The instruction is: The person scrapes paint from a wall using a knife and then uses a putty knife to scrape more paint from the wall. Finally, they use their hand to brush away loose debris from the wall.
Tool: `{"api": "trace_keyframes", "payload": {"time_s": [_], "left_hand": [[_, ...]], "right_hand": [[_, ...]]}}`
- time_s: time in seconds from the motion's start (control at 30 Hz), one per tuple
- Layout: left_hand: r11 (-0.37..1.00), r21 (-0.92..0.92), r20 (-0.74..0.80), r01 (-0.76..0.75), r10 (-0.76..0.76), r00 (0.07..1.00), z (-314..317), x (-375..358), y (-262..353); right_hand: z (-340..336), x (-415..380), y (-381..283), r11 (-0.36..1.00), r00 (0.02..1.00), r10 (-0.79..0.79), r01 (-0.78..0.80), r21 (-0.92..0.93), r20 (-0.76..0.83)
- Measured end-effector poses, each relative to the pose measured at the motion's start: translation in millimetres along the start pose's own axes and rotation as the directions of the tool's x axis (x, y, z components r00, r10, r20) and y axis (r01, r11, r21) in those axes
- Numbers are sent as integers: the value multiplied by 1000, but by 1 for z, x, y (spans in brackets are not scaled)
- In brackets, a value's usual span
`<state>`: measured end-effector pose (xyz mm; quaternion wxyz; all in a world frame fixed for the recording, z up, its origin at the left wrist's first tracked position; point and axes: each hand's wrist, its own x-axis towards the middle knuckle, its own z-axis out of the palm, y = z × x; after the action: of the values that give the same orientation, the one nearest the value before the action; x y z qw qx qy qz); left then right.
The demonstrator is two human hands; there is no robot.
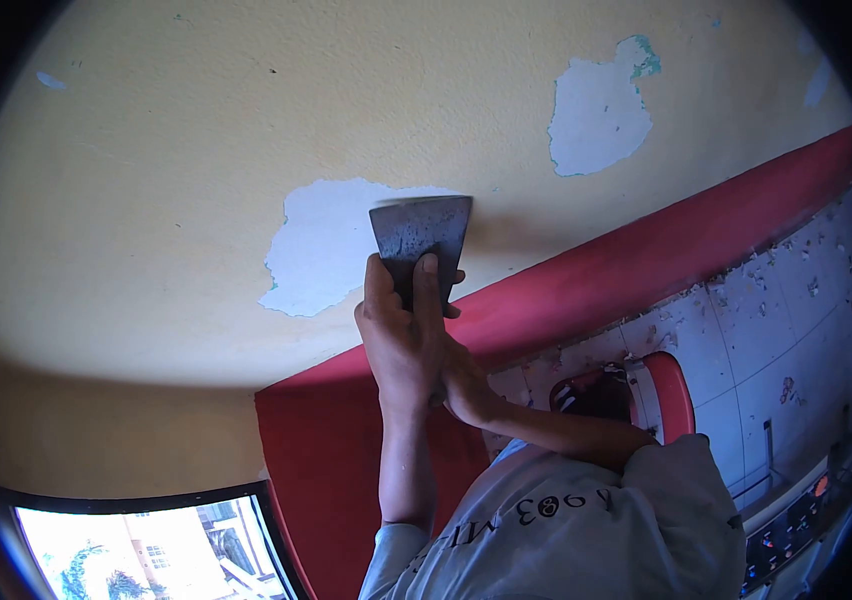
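Two-handedly clenching a scraper (420, 238): wrapping its handle with the right hand (401, 335), one finger lying up the blade, and closing the left hand (466, 385) just beneath. Holding the long axis upright, handle toward the red band (646, 260), blade edge uppermost. Pressing that edge against the yellow wall (146, 200), touching the right edge of the bare patch (321, 250), which is spreading leftward from the blade.

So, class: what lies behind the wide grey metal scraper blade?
Behind the wide grey metal scraper blade shows yellow painted wall beside a bare whitish patch; the spot directly under it is hidden.
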<state>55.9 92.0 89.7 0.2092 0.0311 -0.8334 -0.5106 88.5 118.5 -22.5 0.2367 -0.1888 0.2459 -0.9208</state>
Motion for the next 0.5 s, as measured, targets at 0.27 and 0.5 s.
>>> {"api": "trace_keyframes", "payload": {"time_s": [0.27,0.5], "left_hand": [[997,57,-70,-46,50,996,1,-5,-6],[997,59,-73,-57,62,995,6,-1,-6]], "right_hand": [[-2,7,14,998,1000,8,-8,55,-6],[-9,8,11,999,999,-37,37,12,4]]}}
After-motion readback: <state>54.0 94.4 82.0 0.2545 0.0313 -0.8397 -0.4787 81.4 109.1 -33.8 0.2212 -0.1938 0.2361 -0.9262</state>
